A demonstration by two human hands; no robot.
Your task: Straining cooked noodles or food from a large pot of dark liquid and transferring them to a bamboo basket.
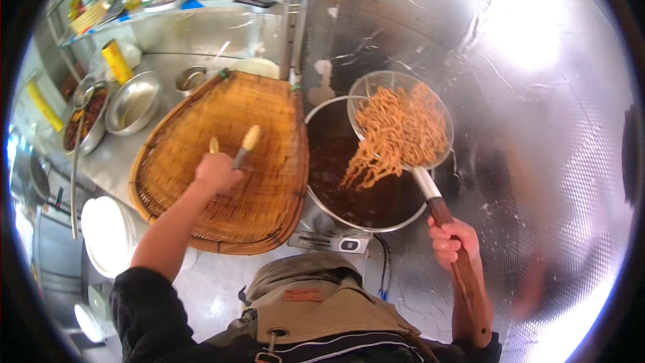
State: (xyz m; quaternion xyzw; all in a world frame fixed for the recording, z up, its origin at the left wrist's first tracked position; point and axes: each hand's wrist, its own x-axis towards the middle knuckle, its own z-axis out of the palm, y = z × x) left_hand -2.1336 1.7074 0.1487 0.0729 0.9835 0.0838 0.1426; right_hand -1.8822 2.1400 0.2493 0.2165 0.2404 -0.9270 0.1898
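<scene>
My right hand (454,243) grips the wooden handle of a wire mesh strainer (375,83). Heaped in the strainer are brown fried strips (403,131) of food, some hanging over its near-left rim above a round pot (338,219) of dark liquid. Over a woven bamboo basket (201,111), my left hand (217,172) holds a pair of tongs (247,143) with pale yellow tips. The tips are apart with nothing between them. The basket's visible inside holds no food.
Left of the basket stand a metal bowl (133,106), a tray of dark red pieces (90,121) with a ladle (76,171), and a small metal cup (191,79). White buckets (106,237) are at lower left. Foil-like sheeting (529,161) covers the right side.
</scene>
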